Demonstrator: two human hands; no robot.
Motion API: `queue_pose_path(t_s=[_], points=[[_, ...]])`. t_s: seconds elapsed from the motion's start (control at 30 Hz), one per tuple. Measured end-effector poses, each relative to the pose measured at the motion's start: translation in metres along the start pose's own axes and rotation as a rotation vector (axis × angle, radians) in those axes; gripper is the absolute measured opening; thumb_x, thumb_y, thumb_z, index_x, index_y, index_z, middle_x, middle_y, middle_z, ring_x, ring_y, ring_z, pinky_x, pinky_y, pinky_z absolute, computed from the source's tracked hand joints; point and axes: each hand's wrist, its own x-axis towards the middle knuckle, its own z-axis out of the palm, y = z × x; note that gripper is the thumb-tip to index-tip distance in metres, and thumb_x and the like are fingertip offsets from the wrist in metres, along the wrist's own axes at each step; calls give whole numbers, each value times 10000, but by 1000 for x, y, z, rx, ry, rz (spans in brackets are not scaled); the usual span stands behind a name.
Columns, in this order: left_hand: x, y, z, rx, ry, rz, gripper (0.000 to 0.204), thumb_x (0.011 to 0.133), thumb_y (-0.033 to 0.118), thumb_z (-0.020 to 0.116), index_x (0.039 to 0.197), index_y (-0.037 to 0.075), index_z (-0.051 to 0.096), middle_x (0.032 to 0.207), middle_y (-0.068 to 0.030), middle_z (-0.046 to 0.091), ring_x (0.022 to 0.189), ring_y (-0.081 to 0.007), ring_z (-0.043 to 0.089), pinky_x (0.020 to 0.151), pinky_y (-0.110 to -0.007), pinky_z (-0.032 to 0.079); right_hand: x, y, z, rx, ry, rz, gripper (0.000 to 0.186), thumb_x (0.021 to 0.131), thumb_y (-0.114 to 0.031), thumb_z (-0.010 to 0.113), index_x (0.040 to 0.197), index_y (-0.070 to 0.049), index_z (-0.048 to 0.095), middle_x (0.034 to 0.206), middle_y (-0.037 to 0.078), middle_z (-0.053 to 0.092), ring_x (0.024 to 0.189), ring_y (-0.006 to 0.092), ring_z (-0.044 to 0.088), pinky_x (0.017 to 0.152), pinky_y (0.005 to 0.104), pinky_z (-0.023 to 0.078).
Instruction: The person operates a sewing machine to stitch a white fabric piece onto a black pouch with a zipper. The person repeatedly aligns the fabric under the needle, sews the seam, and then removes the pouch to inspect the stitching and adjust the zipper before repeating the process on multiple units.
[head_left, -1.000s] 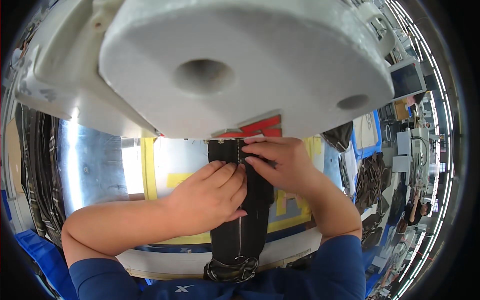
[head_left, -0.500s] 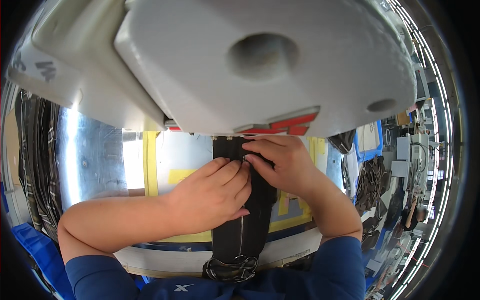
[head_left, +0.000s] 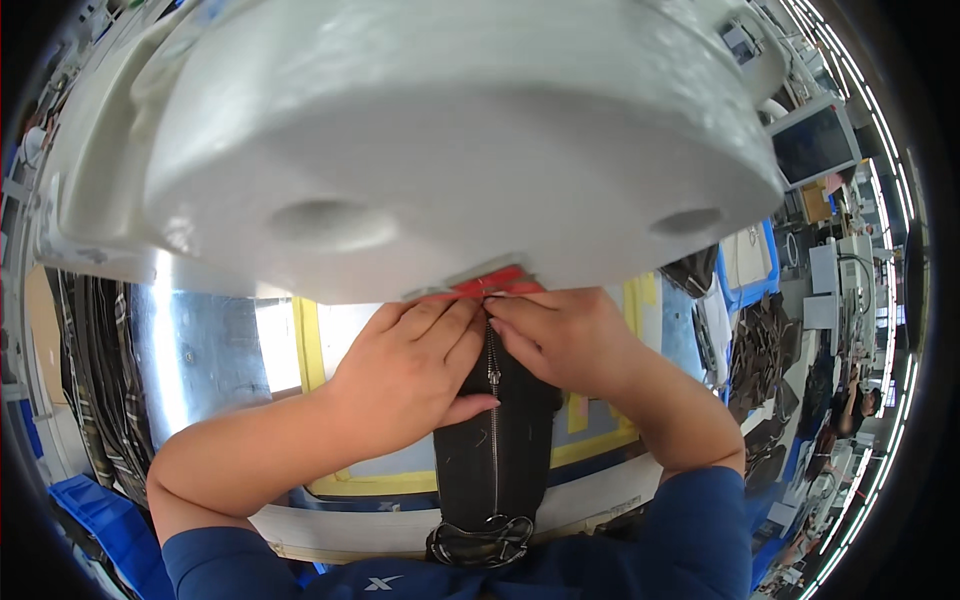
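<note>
A long strip of black fabric (head_left: 465, 455) with a metal zipper (head_left: 494, 420) down its middle runs from under the machine head toward my body. My left hand (head_left: 415, 365) lies over its left side, fingertips pressed together at the zipper's far end and thumb stretched out over the fabric. From the right, my right hand (head_left: 575, 340) meets it there, with curled fingers and thumb gripping the fabric. The zipper slider (head_left: 493, 377) shows just below the fingertips. A large white sewing machine head (head_left: 450, 170) overhangs both hands and hides what lies beyond them.
Yellow tape (head_left: 390, 482) edges the work surface under the fabric. Dark garments (head_left: 105, 380) hang at the left, above a blue bin (head_left: 115, 535). To the right are piled dark pieces (head_left: 765, 350) and a blue tray (head_left: 750, 265). A looped cord bundle (head_left: 480, 542) lies against my shirt.
The view has shifted, so the machine head sits lower in it. My hands have come closer together at the zipper's far end, and the slider now shows below them.
</note>
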Motion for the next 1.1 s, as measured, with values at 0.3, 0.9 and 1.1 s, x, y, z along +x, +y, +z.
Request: queue_pose_path(t_s=[0.3,0.9,1.1], points=[[1,0,-2,5,-42,-24,798,843,570,796,1347,-33,657,1462,-193,634,1309,-357,609,1078,-491,470,-4,0,5,8,57,-9,218,842,-103,769,1048,-31,775,1157,73,767,995,284,712,917,413,586],[3,4,-8,119,-26,-3,898,773,648,811,1358,-14,652,1474,-157,630,1155,-307,599,945,-450,470,1,-10,-29,-111,-254,50,282,1023,-247,649,1174,-58,794,1246,47,787,944,202,780,721,364,620],[4,5,-7,90,-3,6,913,754,686,810,1316,-21,670,1454,-172,639,1109,-295,620,919,-426,471,7,-11,-27,-116,-267,49,270,979,-201,652,1152,-47,791,1193,57,792,937,228,778,726,389,622]])
